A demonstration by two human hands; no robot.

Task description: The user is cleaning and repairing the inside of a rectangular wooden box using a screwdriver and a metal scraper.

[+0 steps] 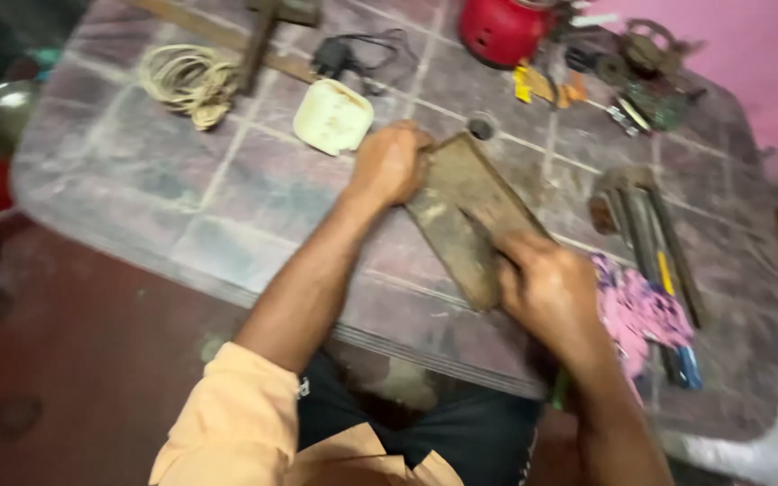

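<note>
Tiled table [227,180], hands on board [465,216] (gripped).

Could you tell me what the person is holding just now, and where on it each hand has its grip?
A flat wooden board: left hand at its far end, right hand at its near end.

A home repair bench, by the look of it, rough and busy

Worn tiled tabletop [137,171] strewn with kit; a coil of pale cord [189,81]; a black adapter with its cable [339,54]; rusty long-handled tools [646,225] at the side; a red appliance housing [502,29] at the back; small metal parts [650,85] against a pink wall [758,45].
</note>
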